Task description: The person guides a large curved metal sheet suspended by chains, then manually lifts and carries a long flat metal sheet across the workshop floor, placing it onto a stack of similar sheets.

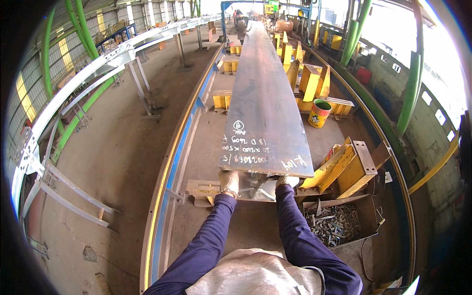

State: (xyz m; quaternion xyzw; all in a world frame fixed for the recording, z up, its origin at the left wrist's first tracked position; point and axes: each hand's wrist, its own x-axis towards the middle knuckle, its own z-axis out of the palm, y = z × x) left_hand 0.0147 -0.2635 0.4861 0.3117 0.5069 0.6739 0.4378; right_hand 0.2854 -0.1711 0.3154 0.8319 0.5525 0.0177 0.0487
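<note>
A long, dark steel plate (265, 98) with chalk markings stretches away from me, its short near edge in front of my body. My left hand (229, 182), in a pale work glove, grips that edge near its left corner. My right hand (286, 180), also gloved, has hold of the same edge right of the middle. The fingers of both hands go under the plate and are partly hidden by it. Both forearms, in dark blue sleeves, reach straight forward.
Yellow steel supports (310, 81) stand along the plate's right side, with a yellow angled block (356, 167) near my right hand. A scrap bin (368, 209) of metal pieces sits below it. A paint bucket (319, 114) stands farther off. A blue-and-yellow rail (169, 162) runs along the left.
</note>
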